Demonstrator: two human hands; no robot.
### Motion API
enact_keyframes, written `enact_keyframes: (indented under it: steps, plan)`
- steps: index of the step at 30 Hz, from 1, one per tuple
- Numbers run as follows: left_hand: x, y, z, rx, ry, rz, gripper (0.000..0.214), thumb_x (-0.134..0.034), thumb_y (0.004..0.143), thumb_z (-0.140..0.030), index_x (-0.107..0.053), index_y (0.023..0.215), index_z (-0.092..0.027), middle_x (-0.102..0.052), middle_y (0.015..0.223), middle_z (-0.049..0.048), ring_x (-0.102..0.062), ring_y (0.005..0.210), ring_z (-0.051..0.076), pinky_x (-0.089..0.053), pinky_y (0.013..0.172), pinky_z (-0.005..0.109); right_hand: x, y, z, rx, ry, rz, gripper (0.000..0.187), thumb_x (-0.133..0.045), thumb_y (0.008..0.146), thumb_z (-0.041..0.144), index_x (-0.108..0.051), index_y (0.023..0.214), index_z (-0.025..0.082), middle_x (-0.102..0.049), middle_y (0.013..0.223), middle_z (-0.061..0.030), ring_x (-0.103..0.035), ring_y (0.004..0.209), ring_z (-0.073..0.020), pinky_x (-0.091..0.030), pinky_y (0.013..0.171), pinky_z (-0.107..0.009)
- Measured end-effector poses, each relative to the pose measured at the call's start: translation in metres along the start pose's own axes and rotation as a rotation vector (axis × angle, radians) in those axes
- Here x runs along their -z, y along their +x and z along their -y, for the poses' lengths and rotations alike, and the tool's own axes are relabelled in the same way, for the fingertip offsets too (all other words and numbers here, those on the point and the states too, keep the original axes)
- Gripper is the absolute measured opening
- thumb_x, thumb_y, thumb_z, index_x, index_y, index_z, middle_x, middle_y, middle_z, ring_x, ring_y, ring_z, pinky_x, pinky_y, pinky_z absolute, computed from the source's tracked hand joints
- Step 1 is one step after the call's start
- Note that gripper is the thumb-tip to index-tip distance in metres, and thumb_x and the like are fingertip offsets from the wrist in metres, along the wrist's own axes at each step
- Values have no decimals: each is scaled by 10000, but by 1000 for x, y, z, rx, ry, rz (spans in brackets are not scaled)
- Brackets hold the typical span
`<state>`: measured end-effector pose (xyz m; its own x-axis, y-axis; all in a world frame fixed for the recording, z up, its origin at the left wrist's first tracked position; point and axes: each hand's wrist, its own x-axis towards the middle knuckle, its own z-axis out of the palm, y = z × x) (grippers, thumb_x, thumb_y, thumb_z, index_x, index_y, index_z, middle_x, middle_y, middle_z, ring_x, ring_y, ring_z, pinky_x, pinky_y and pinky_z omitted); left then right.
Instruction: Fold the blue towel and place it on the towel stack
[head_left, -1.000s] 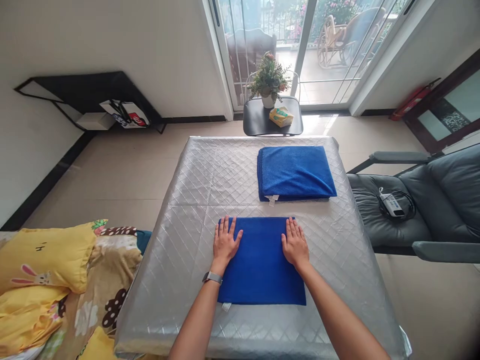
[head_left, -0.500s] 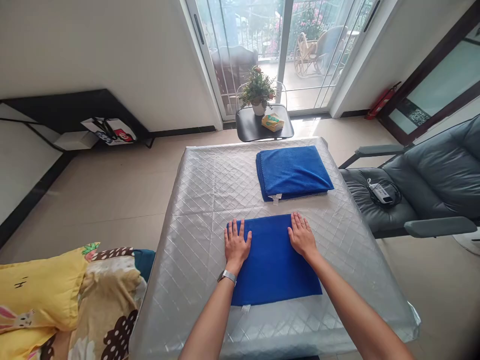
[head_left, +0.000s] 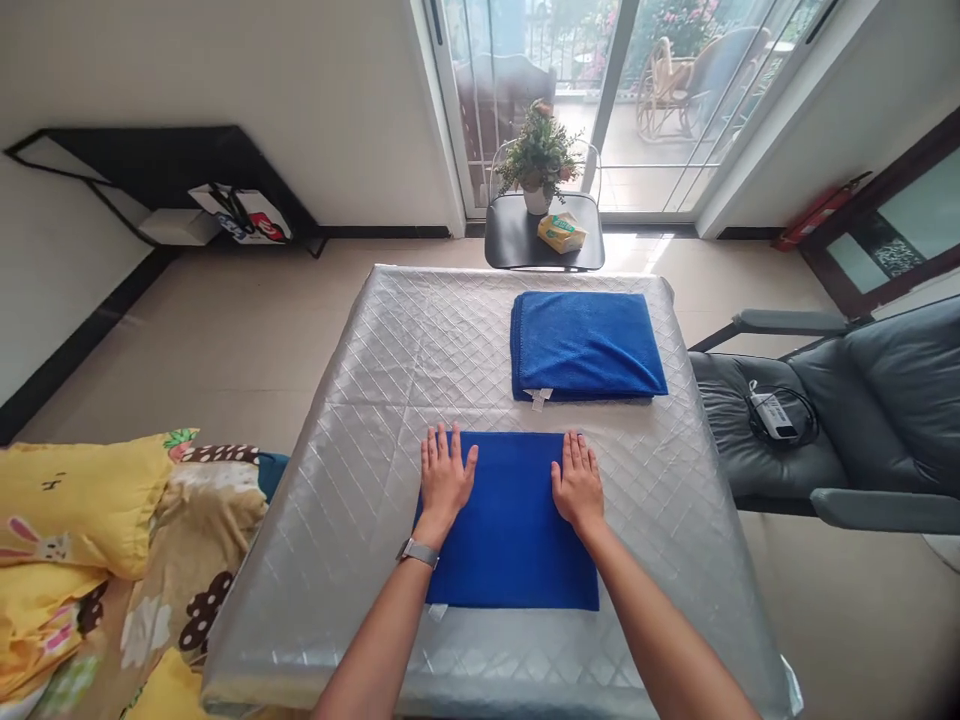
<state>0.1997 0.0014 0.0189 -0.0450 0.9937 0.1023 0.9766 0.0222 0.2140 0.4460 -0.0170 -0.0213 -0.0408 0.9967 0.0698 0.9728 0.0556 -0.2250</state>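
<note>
A folded blue towel lies flat on the silver quilted tablecloth, a small white tag poking out at its near left corner. My left hand rests palm down over its far left corner, fingers straight and a little spread, a watch on the wrist. On the far right corner my right hand also lies flat, fingers stretched out and thumb apart. Both palms touch the towel and neither grips it. Beyond them sits a second folded blue towel, thicker, with a white tag at its near left corner.
A black chair past the table's far edge bears a potted plant and a yellow tissue pack. To the right stands a grey armchair with a corded white device. Yellow pillows lie at left.
The view has turned and tilted, so the near towel and both hands appear further left and squarer to me. Both hands stay flat on the towel's far corners.
</note>
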Motion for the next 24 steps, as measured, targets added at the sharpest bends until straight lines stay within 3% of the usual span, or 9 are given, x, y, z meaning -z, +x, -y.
enact_keyframes:
  steps: [2,6,9,11,13,24]
  plan:
    - [-1,0,-42,-46,-49,7,634,-273,1039,-460,-260,1579,-128,-250,1642,126,-128,1542,288,-208,1244,539,-2,0,-2,1,17,-5,656,-255,1034,328,-34,1610,104,-213,1645,-132,-174,1531,-242,-193,1237,-475]
    - [-24,-8,-133,-355,-175,141,586,-287,1042,-461,-331,1559,-188,-332,1618,50,-231,1521,204,-231,1258,409,-5,-3,-8,65,8,22,690,-297,1008,263,14,1611,135,-190,1654,-117,-134,1539,-247,-180,1245,-467]
    - [-41,-15,-158,-360,-203,158,560,-302,1044,-441,-344,1554,-212,-329,1619,44,-256,1512,185,-253,1250,386,-5,-5,-11,100,-10,41,731,-321,979,206,49,1606,145,-142,1665,-110,-86,1545,-251,-164,1249,-459]
    - [-44,-17,-149,-321,-187,148,536,-305,1047,-422,-356,1549,-241,-316,1624,46,-260,1511,191,-255,1248,402,-4,-4,-10,84,-3,40,731,-311,983,211,72,1598,116,-149,1660,-132,-104,1543,-259,-167,1245,-474]
    - [-41,-16,-126,-310,-153,136,530,-319,1043,-430,-352,1549,-275,-299,1630,33,-246,1516,204,-234,1253,433,-2,-2,-7,61,18,32,710,-292,1003,253,62,1596,91,-178,1652,-151,-140,1537,-270,-178,1237,-492]
    - [-8,-15,47,-126,69,114,570,-324,1035,-469,-254,1577,-307,-196,1664,12,-113,1546,240,-169,1257,509,-4,-1,-2,26,0,-47,666,-253,1041,342,4,1611,112,-254,1635,-129,-197,1527,-246,-186,1236,-464]
